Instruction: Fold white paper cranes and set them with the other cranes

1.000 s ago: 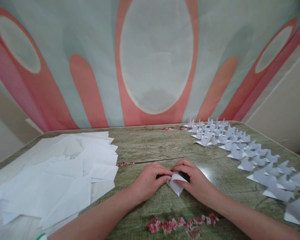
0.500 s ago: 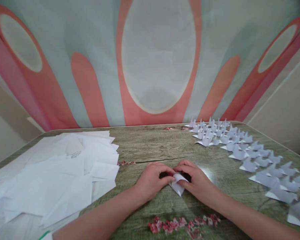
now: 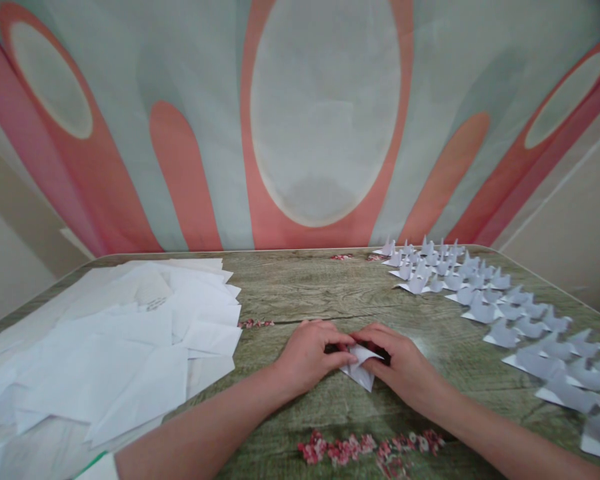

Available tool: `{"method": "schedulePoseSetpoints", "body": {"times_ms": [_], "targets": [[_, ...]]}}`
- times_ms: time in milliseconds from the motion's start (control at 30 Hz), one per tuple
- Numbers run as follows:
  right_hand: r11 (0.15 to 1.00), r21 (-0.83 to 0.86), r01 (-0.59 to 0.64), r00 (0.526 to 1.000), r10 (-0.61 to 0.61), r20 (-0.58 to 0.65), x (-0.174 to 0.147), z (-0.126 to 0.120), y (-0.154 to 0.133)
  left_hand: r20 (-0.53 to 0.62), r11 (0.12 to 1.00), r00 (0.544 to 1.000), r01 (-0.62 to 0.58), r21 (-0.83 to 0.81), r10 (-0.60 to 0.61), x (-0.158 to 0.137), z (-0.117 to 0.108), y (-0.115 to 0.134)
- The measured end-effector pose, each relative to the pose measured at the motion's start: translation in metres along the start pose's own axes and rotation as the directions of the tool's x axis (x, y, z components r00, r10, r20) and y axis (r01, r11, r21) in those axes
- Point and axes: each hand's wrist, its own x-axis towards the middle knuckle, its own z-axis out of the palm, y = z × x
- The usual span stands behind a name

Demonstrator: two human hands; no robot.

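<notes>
A small folded piece of white paper (image 3: 361, 375) lies at the middle of the table, between my hands. My left hand (image 3: 314, 357) pinches its left side with thumb and fingertips. On the other side, my right hand (image 3: 397, 360) has its thumb at the paper's right part and its fingers curled behind the far edge. A pointed flap stands out to the right beneath the right fingers. The far edge of the paper is partly hidden by my fingertips.
Loose white paper sheets (image 3: 115, 360) spread in an overlapping pile on the left. Rows of folded white paper birds (image 3: 503, 333) stand along the right side. The wood-patterned table (image 3: 290, 287) carries pink flower prints (image 3: 350, 448) and meets a patterned backdrop (image 3: 325, 120) behind.
The right hand has shifted slightly right, and a paper flap now spreads out further to that side. My left hand keeps its pinch. The whole view has shifted a little.
</notes>
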Motion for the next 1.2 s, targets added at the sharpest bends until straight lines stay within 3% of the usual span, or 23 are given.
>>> {"method": "schedulePoseSetpoints", "body": {"times_ms": [500,1200], "targets": [[1.0,-0.029,0.009,0.999,-0.007,0.049,0.0,-0.008,-0.007,-0.053,0.998,0.997,0.055,0.026,-0.054,-0.001,0.001,0.007],[0.995,0.007,0.097,0.991,-0.097,0.093,-0.002,-0.012,-0.016,-0.086,0.962,0.996,0.008,0.272,0.016,-0.008,0.004,0.019]]}}
